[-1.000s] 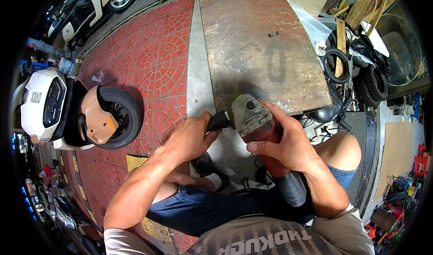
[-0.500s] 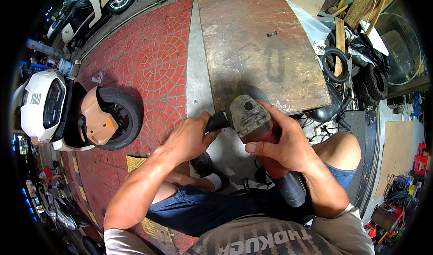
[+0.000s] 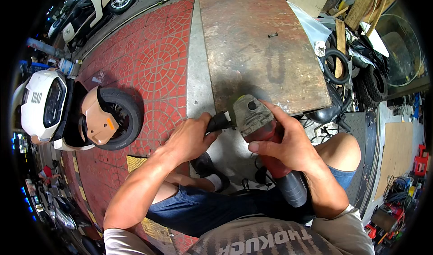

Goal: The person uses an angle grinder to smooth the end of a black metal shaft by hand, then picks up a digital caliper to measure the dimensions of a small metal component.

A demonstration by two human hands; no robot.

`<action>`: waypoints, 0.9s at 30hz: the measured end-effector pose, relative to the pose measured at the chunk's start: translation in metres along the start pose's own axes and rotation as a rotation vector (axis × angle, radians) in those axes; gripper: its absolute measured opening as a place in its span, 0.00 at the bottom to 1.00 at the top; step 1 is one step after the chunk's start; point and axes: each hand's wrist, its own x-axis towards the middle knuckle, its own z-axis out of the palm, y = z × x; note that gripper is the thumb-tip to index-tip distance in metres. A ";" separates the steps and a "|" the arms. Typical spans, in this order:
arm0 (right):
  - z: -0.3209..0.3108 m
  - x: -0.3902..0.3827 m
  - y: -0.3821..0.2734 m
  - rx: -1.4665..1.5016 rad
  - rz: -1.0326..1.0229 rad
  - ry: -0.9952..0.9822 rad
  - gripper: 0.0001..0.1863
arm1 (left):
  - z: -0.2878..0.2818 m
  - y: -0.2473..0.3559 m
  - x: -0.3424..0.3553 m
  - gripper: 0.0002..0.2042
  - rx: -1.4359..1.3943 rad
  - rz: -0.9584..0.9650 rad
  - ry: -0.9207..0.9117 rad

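Observation:
An angle grinder (image 3: 256,113) with a worn grey metal head and a red and black body is in my right hand (image 3: 291,142), whose fingers wrap round it just behind the head. My left hand (image 3: 191,135) is closed on a black side handle (image 3: 218,122) with a pale collar, at the left of the grinder's head. At the head's far side a disc shows only as a dark blur over the near edge of a worn wooden board (image 3: 243,52). Farther back on that board lies a small dark bolt-like piece (image 3: 273,35).
A white and tan scooter (image 3: 97,119) stands at the left on red patterned paving (image 3: 162,56); another scooter (image 3: 92,7) is at the far left. Tyres (image 3: 372,83), an inner tube (image 3: 336,65) and wood scraps (image 3: 361,7) crowd the right. Tools and cables (image 3: 399,192) lie lower right.
The grinder and my right hand have shifted very slightly to the right. My left hand keeps its hold on the side handle.

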 end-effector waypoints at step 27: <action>0.001 0.000 -0.004 0.119 0.049 -0.053 0.48 | 0.007 -0.008 0.002 0.16 0.011 0.025 0.023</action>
